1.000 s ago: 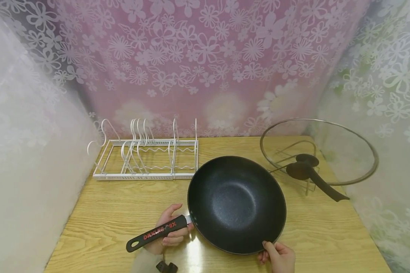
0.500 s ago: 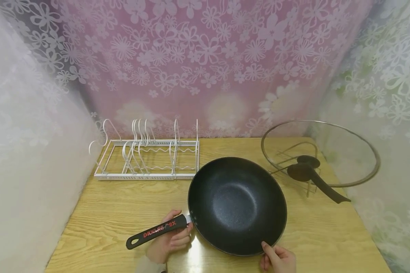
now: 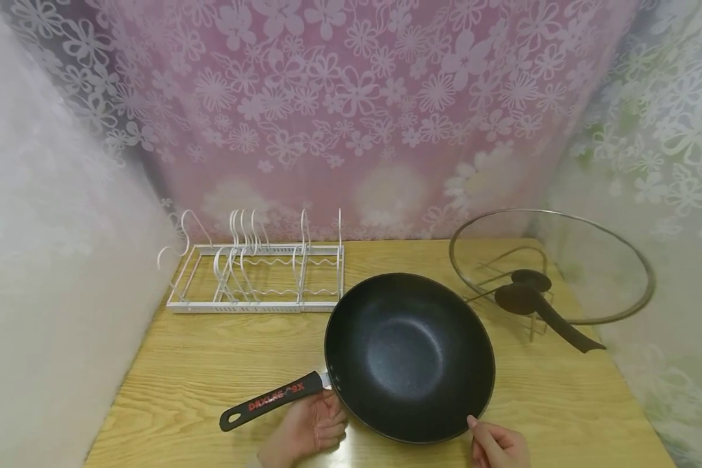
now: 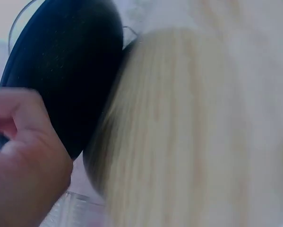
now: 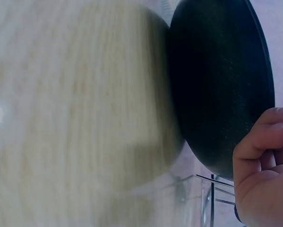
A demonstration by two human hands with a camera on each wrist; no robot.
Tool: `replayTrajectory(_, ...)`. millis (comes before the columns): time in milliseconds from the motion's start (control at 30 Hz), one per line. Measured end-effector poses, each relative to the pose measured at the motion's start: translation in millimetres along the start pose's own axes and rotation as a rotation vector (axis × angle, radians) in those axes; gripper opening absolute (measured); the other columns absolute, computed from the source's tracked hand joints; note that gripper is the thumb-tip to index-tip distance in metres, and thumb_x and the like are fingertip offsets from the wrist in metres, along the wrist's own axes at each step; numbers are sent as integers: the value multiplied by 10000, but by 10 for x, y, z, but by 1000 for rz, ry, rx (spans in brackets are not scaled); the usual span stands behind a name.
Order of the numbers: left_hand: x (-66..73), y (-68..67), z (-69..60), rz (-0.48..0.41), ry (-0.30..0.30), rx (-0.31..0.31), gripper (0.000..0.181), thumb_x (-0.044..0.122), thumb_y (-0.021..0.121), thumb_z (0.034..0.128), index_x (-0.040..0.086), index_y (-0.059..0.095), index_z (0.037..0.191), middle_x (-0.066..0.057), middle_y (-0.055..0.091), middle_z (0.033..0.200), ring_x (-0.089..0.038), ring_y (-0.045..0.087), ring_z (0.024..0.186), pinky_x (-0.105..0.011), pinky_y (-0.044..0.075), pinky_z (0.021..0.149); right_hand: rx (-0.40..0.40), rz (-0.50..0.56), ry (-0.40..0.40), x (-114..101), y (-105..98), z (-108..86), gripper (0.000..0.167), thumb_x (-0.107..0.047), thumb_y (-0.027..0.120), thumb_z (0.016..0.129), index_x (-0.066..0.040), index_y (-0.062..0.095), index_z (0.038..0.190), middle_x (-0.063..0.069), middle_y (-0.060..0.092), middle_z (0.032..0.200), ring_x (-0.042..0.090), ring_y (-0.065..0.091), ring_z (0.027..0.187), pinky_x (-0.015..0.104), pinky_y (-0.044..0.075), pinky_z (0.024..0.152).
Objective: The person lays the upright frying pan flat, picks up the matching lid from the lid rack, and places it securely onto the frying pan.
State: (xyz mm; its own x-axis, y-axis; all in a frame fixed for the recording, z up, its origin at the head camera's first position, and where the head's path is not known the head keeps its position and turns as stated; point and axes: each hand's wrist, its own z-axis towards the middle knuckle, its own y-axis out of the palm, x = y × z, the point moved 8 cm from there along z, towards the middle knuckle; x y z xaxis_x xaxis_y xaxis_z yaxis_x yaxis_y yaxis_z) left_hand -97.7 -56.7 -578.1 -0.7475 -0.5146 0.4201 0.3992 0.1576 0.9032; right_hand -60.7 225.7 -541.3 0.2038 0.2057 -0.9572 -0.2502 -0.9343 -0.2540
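A black wok (image 3: pixel 409 357) with a long black handle (image 3: pixel 272 401) is in front of me, its inside facing up. My right hand (image 3: pixel 499 445) pinches the wok's rim at the near right; in the right wrist view that hand (image 5: pixel 269 161) has curled fingers at the wok's edge. Below the joint of handle and wok lies my left hand (image 3: pixel 310 426), fingers loosely bent and not wrapped round the handle. The left wrist view shows the left hand (image 4: pixel 30 161) in front of the dark outer side of the wok (image 4: pixel 75 66). Whether the wok rests on the table cannot be told.
A white wire rack (image 3: pixel 257 305) with upright loops stands at the back left. At the right, a glass lid (image 3: pixel 597 260) with a black handle (image 3: pixel 561 325) leans on a wire stand (image 3: pixel 532 328). Patterned curtains (image 3: pixel 351 130) surround the wooden table (image 3: pixel 210 364).
My left hand has let go of the wok's handle and dropped below it, toward the wok. The right hand has slid slightly right along the rim. The whole view has shifted a little.
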Motion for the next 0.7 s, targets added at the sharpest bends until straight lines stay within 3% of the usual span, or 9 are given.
replayTrajectory(100,-87,-47,-51,107,-92,101,448,253,146,1033,165,515,794,67,365,655,-54,327,530,-191,268,505,15,25,-43,-53,-50,9,516,-25,562,987,-46,409,495,8,366,376,20,316,324,277,287,273)
replayTrajectory(233,-177,-35,-147,276,-214,170,417,268,206,1034,157,536,805,66,473,673,-61,419,560,-183,360,520,20,93,-86,-127,-107,34,491,5,560,980,-45,427,510,25,354,380,94,307,303,316,257,267)
replayTrajectory(433,-307,264,-361,397,-546,247,323,372,391,1032,209,605,852,144,512,698,32,437,575,-113,361,523,-10,165,-227,-312,-184,86,446,63,534,976,-48,443,554,44,370,422,202,318,336,276,305,344)
replayTrajectory(500,-262,402,-361,548,-601,213,359,385,409,1036,172,565,792,144,465,649,31,399,534,-121,332,514,-20,161,-257,-361,-214,100,429,79,531,971,-51,461,569,46,377,430,200,325,343,260,336,382)
replayTrajectory(567,-168,538,-317,750,-590,192,450,378,406,1038,76,496,717,92,404,605,-6,351,506,-146,302,506,-19,141,-269,-401,-248,113,412,84,534,969,-51,485,582,47,378,430,191,326,347,261,316,363)
replayTrajectory(600,-93,600,-305,892,-572,211,452,388,406,1037,65,509,737,92,427,631,-17,373,535,-167,329,532,-18,132,-264,-413,-267,122,405,80,533,971,-48,493,588,46,377,433,185,328,352,239,344,394)
replayTrajectory(700,133,794,-330,1281,-537,366,466,500,440,998,108,640,845,126,530,733,-32,477,645,-255,432,624,4,66,-264,-467,-333,148,385,77,532,973,-37,520,606,37,380,440,173,342,370,172,411,475)
